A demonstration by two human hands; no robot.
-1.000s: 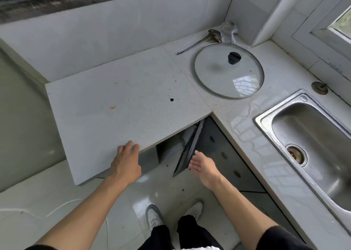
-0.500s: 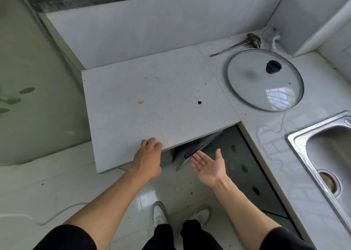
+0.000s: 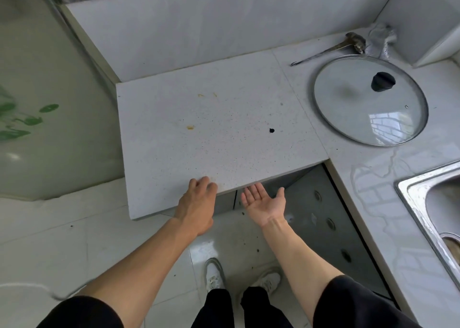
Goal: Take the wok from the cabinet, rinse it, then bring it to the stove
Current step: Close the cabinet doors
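The person's left hand (image 3: 196,203) lies palm down on the front edge of the pale speckled stone countertop (image 3: 211,128), its fingers bent over the lip and pressing on the slab without wrapping anything. The right hand (image 3: 265,203) is just beside it, turned palm up with the fingers spread and relaxed, holding nothing; its fingertips reach under the slab's edge towards the dark grey cabinet door (image 3: 321,215), which carries a row of round holes. Whether the fingertips touch the cabinet I cannot tell. The wok is nowhere to be seen from here; the space under the counter is in shadow and hidden by the slab.

On the countertop there are a small orange stain (image 3: 190,127) and a black spot (image 3: 271,130). Further right, on the adjoining white counter, a round glass lid with a metal rim and black knob (image 3: 371,101) lies flat. Behind it a long-handled metal ladle (image 3: 331,50) rests against the tiled wall, next to a crumpled clear plastic bag (image 3: 380,38). A stainless steel sink (image 3: 418,203) sits at the far right, with water streaks on the counter near it. Below, white sneakers (image 3: 214,275) stand on glossy white floor tiles (image 3: 62,248).
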